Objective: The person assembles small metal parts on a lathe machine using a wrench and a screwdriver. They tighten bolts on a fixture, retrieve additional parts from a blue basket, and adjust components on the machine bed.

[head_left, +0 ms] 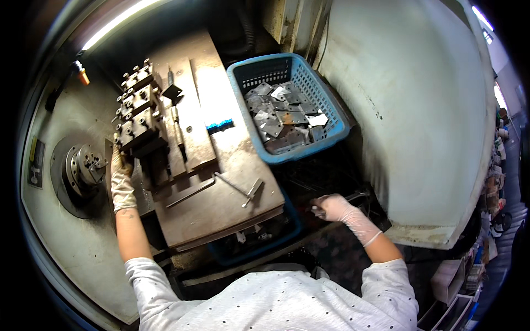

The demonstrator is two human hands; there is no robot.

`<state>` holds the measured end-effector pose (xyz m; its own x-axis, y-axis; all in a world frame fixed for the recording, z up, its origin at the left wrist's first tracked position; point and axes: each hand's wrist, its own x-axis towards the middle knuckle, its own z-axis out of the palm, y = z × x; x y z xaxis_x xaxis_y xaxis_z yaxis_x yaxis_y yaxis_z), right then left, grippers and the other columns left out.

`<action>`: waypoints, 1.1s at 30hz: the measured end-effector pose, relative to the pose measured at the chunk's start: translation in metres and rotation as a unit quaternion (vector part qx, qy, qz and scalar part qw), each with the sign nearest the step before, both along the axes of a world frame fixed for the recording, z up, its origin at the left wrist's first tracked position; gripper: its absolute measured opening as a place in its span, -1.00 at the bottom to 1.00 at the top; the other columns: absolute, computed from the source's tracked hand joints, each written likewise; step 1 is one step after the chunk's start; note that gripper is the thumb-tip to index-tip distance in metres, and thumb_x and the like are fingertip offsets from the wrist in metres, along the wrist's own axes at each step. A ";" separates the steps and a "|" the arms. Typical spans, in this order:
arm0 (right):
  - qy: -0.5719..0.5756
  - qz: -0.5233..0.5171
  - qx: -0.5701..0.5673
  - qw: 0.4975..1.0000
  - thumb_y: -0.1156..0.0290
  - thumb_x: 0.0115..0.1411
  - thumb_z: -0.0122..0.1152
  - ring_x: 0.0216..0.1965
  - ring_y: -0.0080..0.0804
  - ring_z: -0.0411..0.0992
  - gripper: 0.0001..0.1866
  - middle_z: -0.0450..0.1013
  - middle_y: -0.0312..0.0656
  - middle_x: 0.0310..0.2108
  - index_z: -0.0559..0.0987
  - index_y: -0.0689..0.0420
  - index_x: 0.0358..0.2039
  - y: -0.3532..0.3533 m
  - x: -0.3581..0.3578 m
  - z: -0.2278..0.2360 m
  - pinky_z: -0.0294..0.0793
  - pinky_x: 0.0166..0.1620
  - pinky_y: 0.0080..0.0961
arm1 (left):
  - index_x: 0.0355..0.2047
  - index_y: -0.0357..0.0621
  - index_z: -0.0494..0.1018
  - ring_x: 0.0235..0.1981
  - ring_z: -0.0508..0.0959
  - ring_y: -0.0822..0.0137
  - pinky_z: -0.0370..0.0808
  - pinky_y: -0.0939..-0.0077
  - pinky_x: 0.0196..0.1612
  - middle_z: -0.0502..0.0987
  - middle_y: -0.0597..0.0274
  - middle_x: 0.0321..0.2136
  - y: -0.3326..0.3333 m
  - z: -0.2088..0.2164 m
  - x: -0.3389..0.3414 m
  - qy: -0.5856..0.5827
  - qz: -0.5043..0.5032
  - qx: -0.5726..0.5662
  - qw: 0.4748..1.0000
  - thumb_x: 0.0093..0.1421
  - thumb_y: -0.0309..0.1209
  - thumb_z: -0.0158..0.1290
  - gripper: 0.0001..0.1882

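My left hand (121, 179), in a pale glove stained brown at the fingers, reaches up along the left side of the row of bolted steel tool holders (141, 129). Its fingertips are dark and partly lost against the nearest block, so their grip is unclear. Left of it is the round lathe chuck (88, 164). Below the blue basket, my right hand (331, 208), in a thin white glove, is closed; a dark piece shows at its fingers, too unclear to name. Hex keys (232, 185) and a small T-shaped metal tool (253, 192) lie on the steel plate (221, 220).
A blue plastic basket (256, 157) full of flat metal pieces stands right of the plate. Blue clips (220, 126) and a thin rod-like tool (178, 129) lie on the slide. Another blue container (298, 223) sits beneath. A pale machine panel (408, 121) rises at right.
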<state>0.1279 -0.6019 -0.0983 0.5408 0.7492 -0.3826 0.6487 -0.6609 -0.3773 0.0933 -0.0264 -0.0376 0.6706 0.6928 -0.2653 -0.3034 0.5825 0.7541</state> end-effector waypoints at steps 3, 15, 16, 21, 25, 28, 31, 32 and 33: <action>-0.016 0.064 -0.018 0.998 0.24 -0.04 0.00 -0.27 -0.21 0.33 -0.73 0.38 -0.17 -0.36 0.41 0.04 -0.30 -0.020 0.009 -0.050 0.31 -0.22 -0.39 | -0.36 -0.14 0.38 -0.67 0.38 0.60 0.33 0.85 -0.69 0.45 0.35 -0.56 0.035 -0.024 -0.011 -0.052 -0.007 -0.044 0.998 0.07 -0.40 -0.04 -0.87; -0.046 0.086 -0.057 0.994 0.38 -0.04 -0.11 -0.22 -0.24 0.27 -0.76 0.31 -0.16 -0.31 0.38 0.06 -0.31 -0.053 0.019 -0.150 0.22 -0.13 -0.40 | -0.29 -0.33 0.30 -0.46 0.41 0.53 0.42 0.83 -0.43 0.42 0.25 -0.41 0.113 -0.081 -0.086 -0.065 -0.004 0.190 0.980 0.14 -0.49 -0.22 -0.82; -0.041 0.084 -0.082 0.992 0.37 -0.05 -0.11 -0.21 -0.24 0.27 -0.76 0.30 -0.16 -0.30 0.38 0.06 -0.30 -0.053 0.021 -0.154 0.22 -0.13 -0.40 | -0.28 -0.34 0.29 -0.44 0.42 0.52 0.43 0.82 -0.41 0.42 0.23 -0.39 0.106 -0.071 -0.088 -0.071 -0.008 0.212 0.975 0.14 -0.49 -0.22 -0.81; -0.015 0.088 -0.135 0.987 0.37 -0.05 -0.09 -0.19 -0.23 0.27 -0.75 0.30 -0.14 -0.29 0.38 0.09 -0.30 -0.055 0.028 -0.168 0.25 -0.13 -0.41 | -0.22 -0.31 0.28 -0.36 0.44 0.46 0.42 0.66 -0.23 0.42 0.21 -0.32 0.043 -0.033 -0.052 -0.082 0.003 0.252 0.964 0.13 -0.48 -0.22 -0.78; 0.035 -0.001 -0.076 0.997 0.30 -0.08 0.01 -0.30 -0.18 0.32 -0.76 0.34 -0.06 -0.35 0.41 0.15 -0.40 -0.063 0.033 -0.184 0.32 -0.23 -0.42 | -0.20 -0.29 0.28 -0.32 0.43 0.43 0.40 0.62 -0.22 0.41 0.22 -0.30 0.113 -0.042 -0.090 -0.044 -0.044 0.160 0.985 0.13 -0.46 -0.26 -0.75; 0.037 -0.364 0.308 0.878 0.39 -0.03 -0.02 -0.39 -0.31 0.31 -0.89 0.33 -0.22 -0.43 0.41 0.13 -0.47 -0.064 0.080 -0.105 0.35 -0.33 -0.45 | -0.18 -0.28 0.27 -0.31 0.42 0.42 0.38 0.62 -0.22 0.41 0.23 -0.30 0.124 -0.038 -0.092 0.078 0.052 0.167 0.981 0.13 -0.47 -0.27 -0.74; -0.327 -0.381 0.316 0.805 0.63 -0.01 -0.04 -0.33 -0.31 0.30 -0.85 0.33 -0.17 -0.37 0.39 0.23 -0.36 -0.042 0.135 0.026 0.30 -0.22 -0.48 | -0.17 -0.27 0.27 -0.30 0.41 0.42 0.37 0.61 -0.21 0.40 0.23 -0.29 0.099 -0.021 -0.075 0.098 0.038 0.189 0.976 0.12 -0.47 -0.27 -0.73; -0.350 -0.355 0.357 0.790 0.61 -0.01 -0.01 -0.32 -0.27 0.32 -0.83 0.35 -0.13 -0.34 0.40 0.24 -0.34 -0.030 0.150 0.062 0.30 -0.20 -0.46 | -0.17 -0.27 0.27 -0.30 0.40 0.42 0.37 0.60 -0.20 0.40 0.23 -0.28 0.094 -0.017 -0.071 0.104 0.036 0.194 0.975 0.12 -0.47 -0.27 -0.73; -0.361 -0.278 0.374 0.808 0.60 -0.03 0.02 -0.31 -0.28 0.33 -0.82 0.37 -0.14 -0.34 0.42 0.22 -0.34 -0.012 0.166 0.092 0.31 -0.20 -0.46 | -0.16 -0.27 0.26 -0.29 0.40 0.42 0.36 0.60 -0.20 0.40 0.23 -0.28 0.090 -0.015 -0.067 0.108 0.035 0.199 0.973 0.12 -0.48 -0.27 -0.72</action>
<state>0.2941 -0.6143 -0.0059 0.7530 0.1894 0.6302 0.5592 -0.6890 -0.4611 0.0264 0.0636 -0.0522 0.5763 0.8115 -0.0962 -0.1418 0.2153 0.9662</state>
